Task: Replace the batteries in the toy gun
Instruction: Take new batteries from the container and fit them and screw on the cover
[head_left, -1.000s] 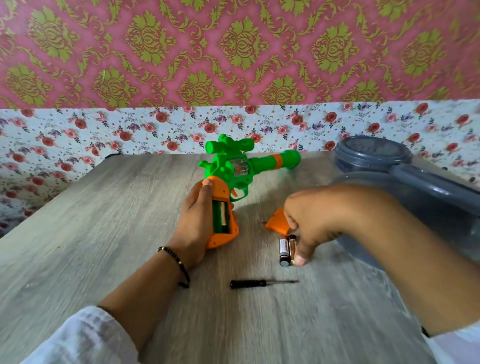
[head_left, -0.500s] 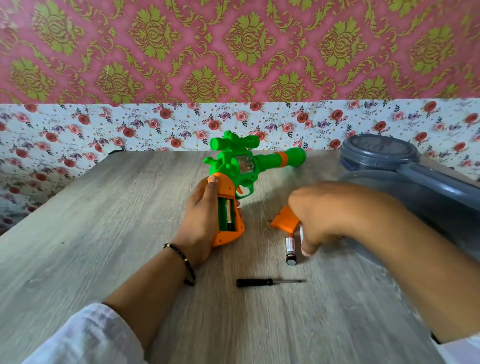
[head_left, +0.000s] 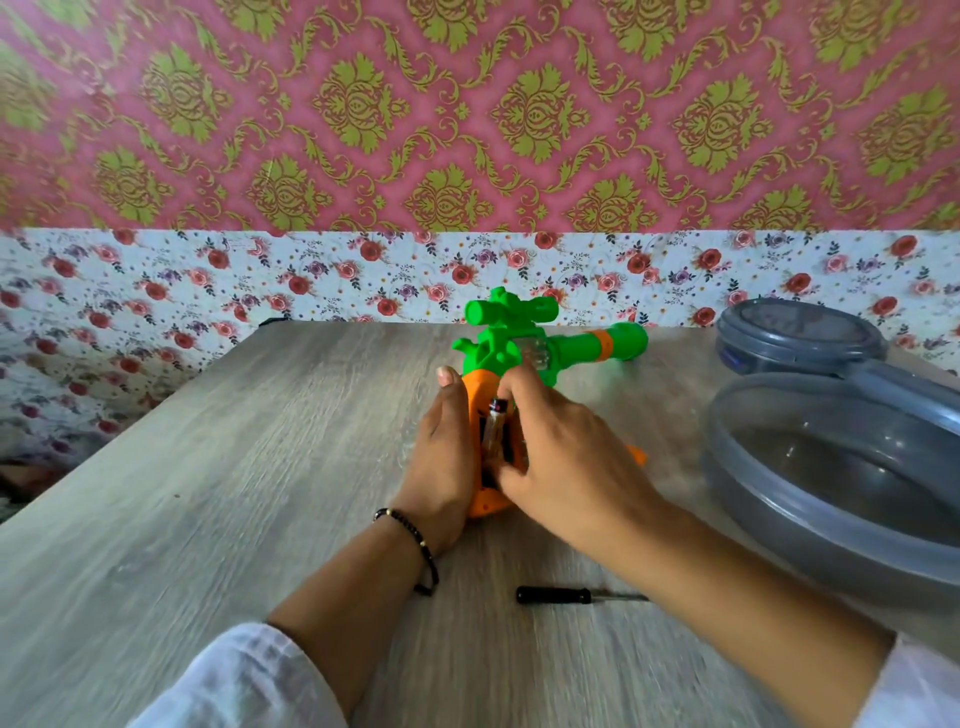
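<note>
A: Left hand (head_left: 441, 457) wraps the orange handle of the toy gun (head_left: 511, 353), which lies on the wooden table (head_left: 208, 493), barrel pointing right.

B: And the right hand (head_left: 561, 452)?

A: Its fingers and thumb pinch a battery (head_left: 493, 423), tilted at the open handle compartment, right beside the left palm.

B: Anything else?

A: Orange battery cover (head_left: 638, 456) peeks out just behind the right hand; a black screwdriver (head_left: 556, 595) lies nearer the person. Grey plastic container (head_left: 779, 493) sits far right.
</note>
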